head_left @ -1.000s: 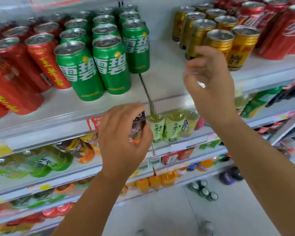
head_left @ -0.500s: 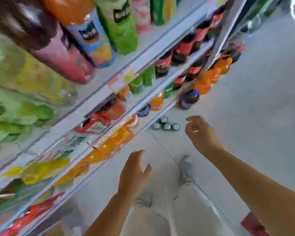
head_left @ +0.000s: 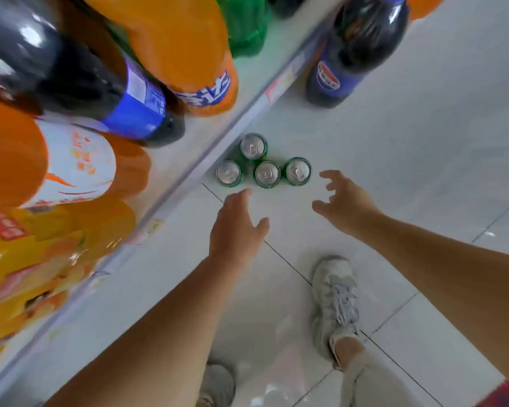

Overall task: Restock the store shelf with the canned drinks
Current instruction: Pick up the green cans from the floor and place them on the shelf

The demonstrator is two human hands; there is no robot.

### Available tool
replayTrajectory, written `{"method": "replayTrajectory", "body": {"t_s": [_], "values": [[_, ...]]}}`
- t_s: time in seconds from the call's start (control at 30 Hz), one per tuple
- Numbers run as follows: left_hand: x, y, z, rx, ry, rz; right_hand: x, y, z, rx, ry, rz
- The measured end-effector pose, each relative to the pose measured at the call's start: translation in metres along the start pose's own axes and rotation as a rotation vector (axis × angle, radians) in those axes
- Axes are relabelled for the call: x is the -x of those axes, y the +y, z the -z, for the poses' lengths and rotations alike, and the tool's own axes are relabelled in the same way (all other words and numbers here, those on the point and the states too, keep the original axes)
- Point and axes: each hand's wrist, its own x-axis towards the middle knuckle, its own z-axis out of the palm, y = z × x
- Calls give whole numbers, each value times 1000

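Several green cans [head_left: 267,173] with silver tops stand upright in a tight cluster on the white tiled floor, right against the base of the shelf [head_left: 188,168]. My left hand [head_left: 236,230] hovers just short of the cluster's near left side, fingers apart, holding nothing. My right hand [head_left: 343,201] is to the right of the rightmost can [head_left: 298,171], fingers spread and curled, a short gap from it, also holding nothing.
Large orange and dark cola bottles [head_left: 171,51] fill the low shelf at left. A dark cola bottle [head_left: 350,51] stands on the floor beyond the cans. My white shoes [head_left: 334,301] are below the hands. Bare floor tiles [head_left: 438,157] stretch to the right.
The view dropped from the top shelf of cans to the floor. Both hands came down from shelf height and now reach close to the green cans.
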Motion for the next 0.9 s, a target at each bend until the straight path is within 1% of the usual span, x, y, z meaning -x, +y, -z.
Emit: {"method": "replayTrajectory", "body": {"t_s": [0.07,0.17,0.3,0.43,0.5,0.6,0.67,0.8,0.9], "values": [[-33,-6,-22,-38,19,-28,-34,7,-19,10,-8,39],[-67,-8,-50,-6,30,-85,-69,18,-39,-7,-14,134],[-93,-9,-73,74,137,-145,-99,25,-57,-64,-5,227],[-107,-10,-82,100,208,-141,-114,23,-62,-77,45,255],[-106,-10,-80,95,198,-128,-112,22,-61,-68,68,230],[-84,-7,-63,100,171,-100,-88,21,-46,-73,105,162],[-52,-1,-39,117,166,-84,-54,16,-27,-89,100,123],[25,27,35,125,119,-92,35,-16,24,-119,64,89],[85,51,100,125,128,-135,104,-56,63,-126,34,145]]}}
